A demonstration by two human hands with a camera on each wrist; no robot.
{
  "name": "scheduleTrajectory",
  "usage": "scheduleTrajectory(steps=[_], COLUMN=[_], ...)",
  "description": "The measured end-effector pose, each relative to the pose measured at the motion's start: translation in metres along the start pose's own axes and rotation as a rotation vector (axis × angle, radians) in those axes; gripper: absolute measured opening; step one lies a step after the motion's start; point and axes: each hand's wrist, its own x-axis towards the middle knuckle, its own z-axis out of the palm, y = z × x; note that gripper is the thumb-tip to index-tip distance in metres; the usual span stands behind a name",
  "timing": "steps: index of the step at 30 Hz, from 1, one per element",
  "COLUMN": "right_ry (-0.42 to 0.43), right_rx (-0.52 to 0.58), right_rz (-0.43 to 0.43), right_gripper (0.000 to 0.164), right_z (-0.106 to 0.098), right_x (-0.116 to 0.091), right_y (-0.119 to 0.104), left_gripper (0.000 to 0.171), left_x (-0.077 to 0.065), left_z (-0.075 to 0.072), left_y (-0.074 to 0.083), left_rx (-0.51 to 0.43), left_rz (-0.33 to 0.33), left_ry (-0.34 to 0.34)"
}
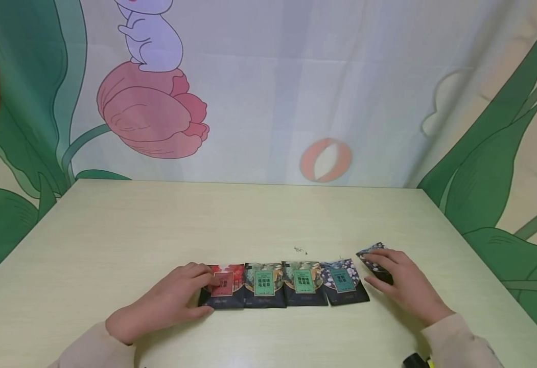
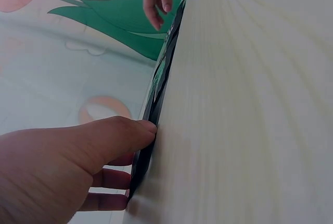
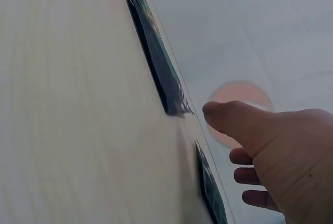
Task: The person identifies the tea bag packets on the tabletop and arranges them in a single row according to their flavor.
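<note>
Several dark tea packets lie in a row on the table. At the left end is a red-topped tea packet (image 1: 231, 276); my left hand (image 1: 176, 296) rests on it, index finger on its face and thumb (image 2: 130, 133) at its near edge. Beside it are two green-labelled tea packets (image 1: 264, 283), then a blue floral tea packet (image 1: 344, 281), slightly turned. Apart from the row, another floral tea packet (image 1: 373, 250) lies askew at the right, partly hidden under my right hand (image 1: 406, 283). In the right wrist view, that hand's thumb (image 3: 229, 120) is extended, apart from the packets.
The pale wooden table (image 1: 158, 225) runs back to a wall cloth (image 1: 259, 102) printed with flowers and leaves. A small dark mark (image 1: 300, 250) shows behind the row. A black-and-yellow object (image 1: 416, 361) sits at the front edge of view, beside the right sleeve (image 1: 461, 342).
</note>
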Motion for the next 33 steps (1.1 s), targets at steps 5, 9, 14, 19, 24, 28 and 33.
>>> scheduleTrajectory(steps=[5, 9, 14, 19, 24, 28, 33], right_ry=[-0.027, -0.040, -0.061, -0.065, -0.070, -0.062, -0.050], right_rx=[0.008, 0.019, 0.020, 0.012, 0.007, 0.002, 0.000], right_rz=[0.053, 0.075, 0.108, 0.135, 0.155, 0.144, 0.108], right_gripper=[0.047, 0.048, 0.051, 0.053, 0.053, 0.051, 0.048], right_z=[0.001, 0.002, 0.002, 0.003, 0.005, 0.006, 0.007], right_x=[-0.001, -0.002, -0.001, -0.002, -0.002, -0.002, -0.003], right_y=[0.009, 0.015, 0.019, 0.022, 0.025, 0.026, 0.027], left_gripper=[0.041, 0.041, 0.041, 0.041, 0.040, 0.040, 0.040], left_x=[0.000, 0.000, 0.000, 0.000, -0.001, 0.000, 0.000], left_z=[0.000, -0.001, -0.001, -0.001, -0.001, 0.001, 0.002], left_y=[0.000, 0.000, 0.000, 0.000, 0.000, -0.001, -0.001], left_rx=[0.003, 0.008, 0.006, -0.002, -0.003, 0.001, -0.002], left_rz=[0.004, 0.001, -0.004, -0.002, 0.003, 0.002, 0.004], left_ry=[0.002, 0.000, -0.009, -0.011, -0.001, 0.003, 0.001])
